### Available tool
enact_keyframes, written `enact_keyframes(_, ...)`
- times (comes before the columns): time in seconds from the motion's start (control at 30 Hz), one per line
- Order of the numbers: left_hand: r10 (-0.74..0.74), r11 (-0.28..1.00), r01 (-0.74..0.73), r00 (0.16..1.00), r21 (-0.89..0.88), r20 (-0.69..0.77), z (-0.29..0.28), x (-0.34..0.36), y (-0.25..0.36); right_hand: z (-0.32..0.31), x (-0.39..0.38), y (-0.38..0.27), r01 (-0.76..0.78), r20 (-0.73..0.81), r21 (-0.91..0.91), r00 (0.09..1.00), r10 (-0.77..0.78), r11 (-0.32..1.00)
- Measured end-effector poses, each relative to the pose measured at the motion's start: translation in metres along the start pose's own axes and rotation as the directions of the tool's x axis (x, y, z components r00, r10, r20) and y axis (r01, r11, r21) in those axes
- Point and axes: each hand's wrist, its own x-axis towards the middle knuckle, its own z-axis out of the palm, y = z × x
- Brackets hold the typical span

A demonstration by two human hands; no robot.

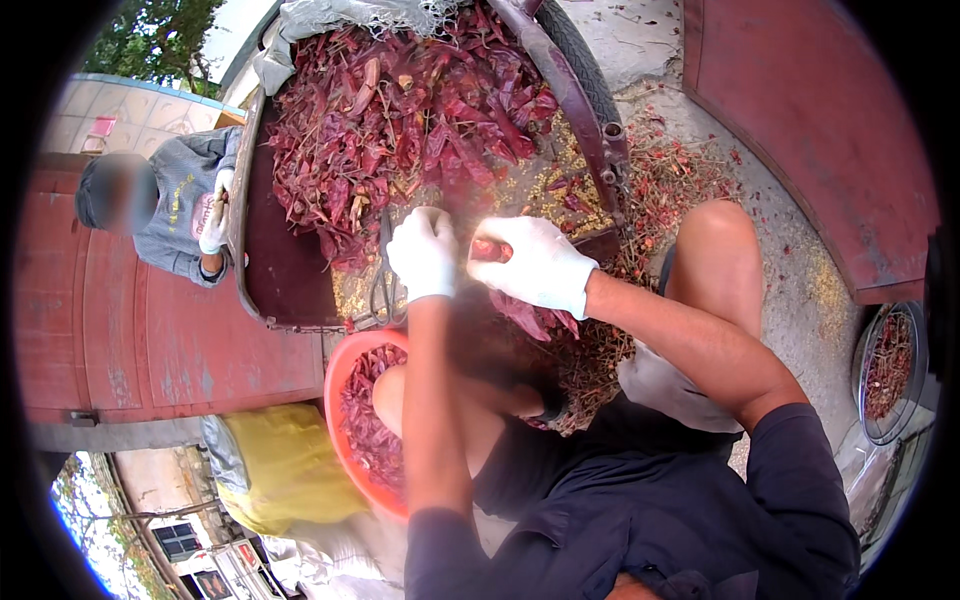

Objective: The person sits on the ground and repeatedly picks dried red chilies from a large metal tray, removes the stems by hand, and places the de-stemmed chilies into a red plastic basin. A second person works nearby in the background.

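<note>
My left hand (425,250), in a white glove, is closed with fingertips turned down above the cart bed; what it grips is hidden. My right hand (530,262), also gloved, is closed on a dried red chilli (486,250) just to the right of it, with more dried red pods (535,316) below. A large heap of dried chillies (390,110) lies in the metal cart (257,215) beyond my hands, with scattered yellow seeds (570,150) at its right. A thin dark loop (382,290) lies beside my left hand.
An orange basin (340,420) of chillies sits by my left leg. Another person (175,205) in grey stands at the cart's left. Stems litter the ground (680,170). A metal bowl (890,370) of debris is at right. Yellow sacks (270,460) lie lower left, near red metal doors (150,350).
</note>
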Motion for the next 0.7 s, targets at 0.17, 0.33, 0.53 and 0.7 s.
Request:
enact_keyframes(0.17, 0.132, 0.968, -0.122, 0.991, 0.219, -0.03, -0.003, 0.006, 0.016, 0.012, -0.003, 0.004, 0.093, 0.026, -0.013, 0.995, -0.093, 0.996)
enact_keyframes(0.33, 0.078, 0.975, -0.077, 0.997, 0.209, 0.007, 0.001, 0.013, 0.01, 0.011, 0.0, 0.001, 0.094, 0.014, -0.014, 0.996, -0.094, 0.995)
enact_keyframes(0.53, -0.099, 0.977, 0.095, 0.995, -0.191, -0.007, -0.037, -0.016, 0.008, 0.011, 0.001, 0.008, 0.175, -0.039, -0.13, 0.983, -0.181, 0.976)
enact_keyframes(0.7, 0.246, 0.948, -0.269, 0.958, -0.169, -0.147, -0.076, -0.048, 0.024, 0.005, -0.006, -0.013, 0.11, 0.14, -0.255, 0.987, -0.076, 0.961)
